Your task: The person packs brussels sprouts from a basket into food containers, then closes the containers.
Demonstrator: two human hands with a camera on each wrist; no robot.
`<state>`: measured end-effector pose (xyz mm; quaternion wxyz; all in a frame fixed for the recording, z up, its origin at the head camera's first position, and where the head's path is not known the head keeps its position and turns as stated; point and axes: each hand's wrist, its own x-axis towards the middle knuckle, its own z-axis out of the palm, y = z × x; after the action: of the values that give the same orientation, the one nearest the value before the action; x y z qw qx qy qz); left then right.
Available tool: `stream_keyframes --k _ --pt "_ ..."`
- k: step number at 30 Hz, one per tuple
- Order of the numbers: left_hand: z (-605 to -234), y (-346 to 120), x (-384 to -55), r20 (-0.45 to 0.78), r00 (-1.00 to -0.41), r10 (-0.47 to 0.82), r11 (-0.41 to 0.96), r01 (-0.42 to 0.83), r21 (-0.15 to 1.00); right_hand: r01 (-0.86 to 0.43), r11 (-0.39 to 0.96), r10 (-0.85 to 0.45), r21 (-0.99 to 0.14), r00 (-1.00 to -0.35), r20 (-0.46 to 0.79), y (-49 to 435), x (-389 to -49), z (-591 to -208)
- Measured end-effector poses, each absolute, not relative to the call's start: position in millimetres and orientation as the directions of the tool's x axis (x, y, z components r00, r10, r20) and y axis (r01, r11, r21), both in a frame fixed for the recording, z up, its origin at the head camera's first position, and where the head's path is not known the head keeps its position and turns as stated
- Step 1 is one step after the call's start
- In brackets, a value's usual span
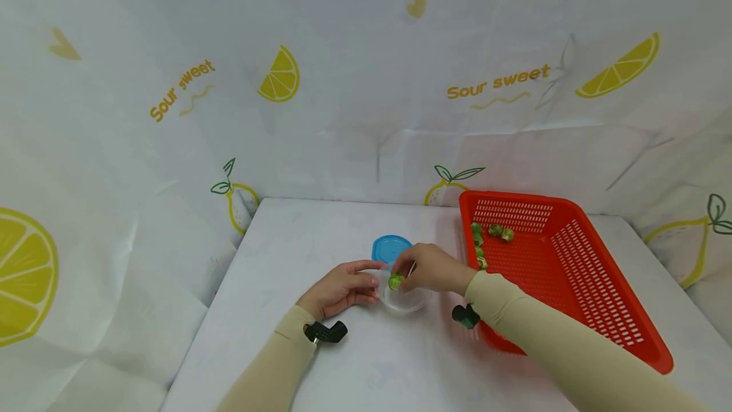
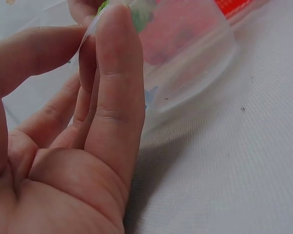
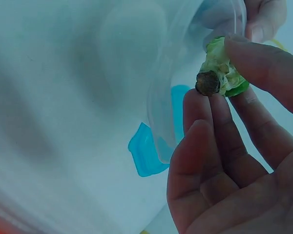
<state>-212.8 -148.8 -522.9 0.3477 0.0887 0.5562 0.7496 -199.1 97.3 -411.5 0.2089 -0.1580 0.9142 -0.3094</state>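
A Brussels sprout [image 1: 395,281] is pinched between the thumb and fingers of my right hand [image 1: 433,267], over a clear plastic container [image 1: 405,303]. Its brown cut stem [image 3: 208,83] faces the camera in the right wrist view. My left hand [image 1: 342,289] holds the container's left side, its thumb and fingers pinching the wall in the left wrist view. A blue lid [image 1: 391,248] lies on the table just behind the container, partly hidden by my right hand. How much of the container's inside is filled, I cannot tell.
To the right stands a red perforated basket [image 1: 532,269], its near left part behind my right sleeve. Several Brussels sprouts [image 1: 507,234] lie along its left and far sides. A white cloth with lemon prints [image 1: 278,75] hangs behind the white table [image 1: 320,227].
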Motion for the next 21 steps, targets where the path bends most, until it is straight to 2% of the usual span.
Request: stream_keyframes --k 9,13,21 --pt "-521 -149 -212 -0.257 -0.738 0.624 -0.120 -0.415 0.902 -0.169 0.760 -0.426 -0.627 -0.859 -0.285 97 -199 -409" --pt "-521 -148 -211 -0.256 -0.742 0.620 -0.120 -0.412 0.903 -0.192 0.740 -0.446 -0.645 -0.858 -0.256 108 -203 -403" --pt "-523 -150 -211 -0.268 -0.749 0.606 -0.112 -0.414 0.903 -0.148 0.701 -0.415 -0.697 -0.880 -0.230 134 -210 -390"
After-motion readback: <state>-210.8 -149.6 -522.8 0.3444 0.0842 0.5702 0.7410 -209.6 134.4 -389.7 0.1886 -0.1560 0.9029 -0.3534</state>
